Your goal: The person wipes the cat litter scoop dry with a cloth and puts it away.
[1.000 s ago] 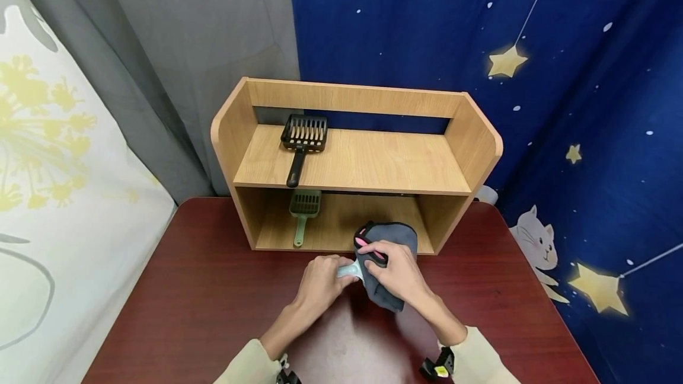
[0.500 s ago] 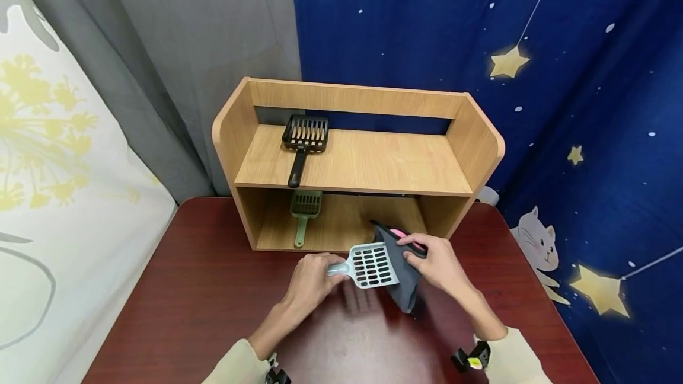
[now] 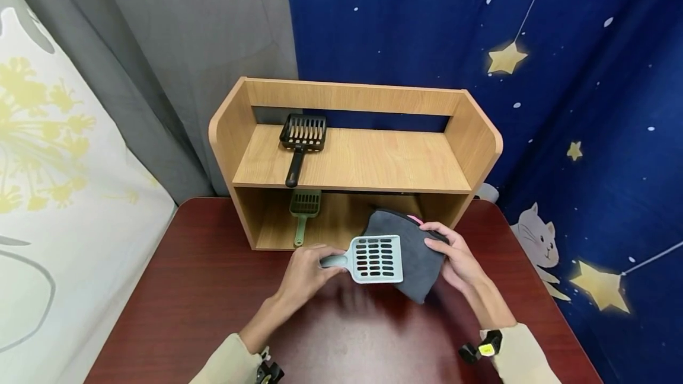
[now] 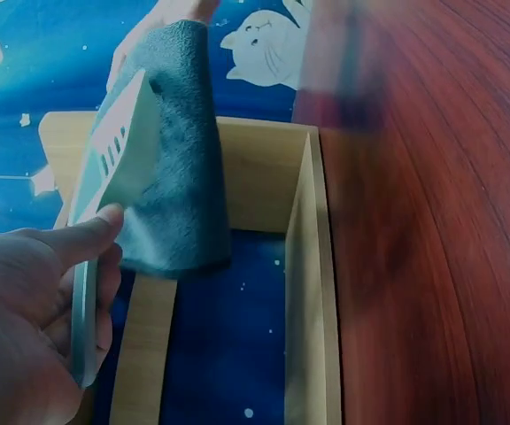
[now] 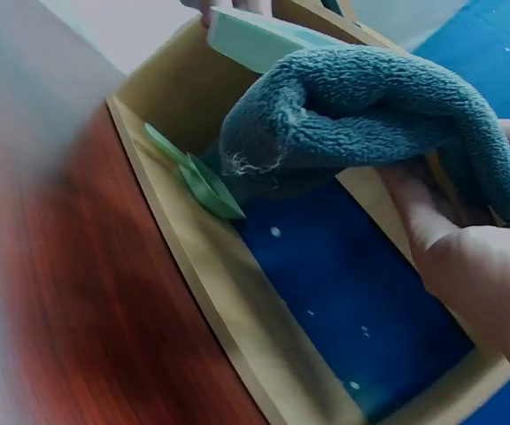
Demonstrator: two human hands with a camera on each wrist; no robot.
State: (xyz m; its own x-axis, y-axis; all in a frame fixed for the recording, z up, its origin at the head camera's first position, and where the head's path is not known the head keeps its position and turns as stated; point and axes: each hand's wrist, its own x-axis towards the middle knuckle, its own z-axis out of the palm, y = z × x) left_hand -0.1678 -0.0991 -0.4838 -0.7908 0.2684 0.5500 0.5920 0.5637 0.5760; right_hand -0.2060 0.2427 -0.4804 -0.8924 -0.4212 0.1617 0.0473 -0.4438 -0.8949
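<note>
My left hand [image 3: 306, 271] grips the handle of a pale blue litter scoop [image 3: 351, 259], its slotted head facing the head camera and pointing right. In my right hand [image 3: 464, 262] is a dark grey cleaning cloth [image 3: 418, 262] with a black edge and a bit of pink at the top, pinched near its upper right corner. The scoop's head overlaps the cloth's left part in the head view. From the left wrist, the thumb presses along the scoop [image 4: 131, 168] with the cloth [image 4: 189, 159] behind it. The right wrist view shows the cloth [image 5: 361, 106] folded over, fuzzy in texture.
Behind the hands a two-tier wooden shelf [image 3: 373, 162] stands on the dark red table [image 3: 213, 301]. A black litter scoop [image 3: 299, 148] lies on its upper tier, a green one [image 3: 302, 217] on the lower. Grey and blue starry curtains [image 3: 384, 28] hang behind.
The cloth has come off the scoop's head, baring the slots, and now hangs more spread out behind it. My right hand has moved right; my left has drawn slightly left with the scoop.
</note>
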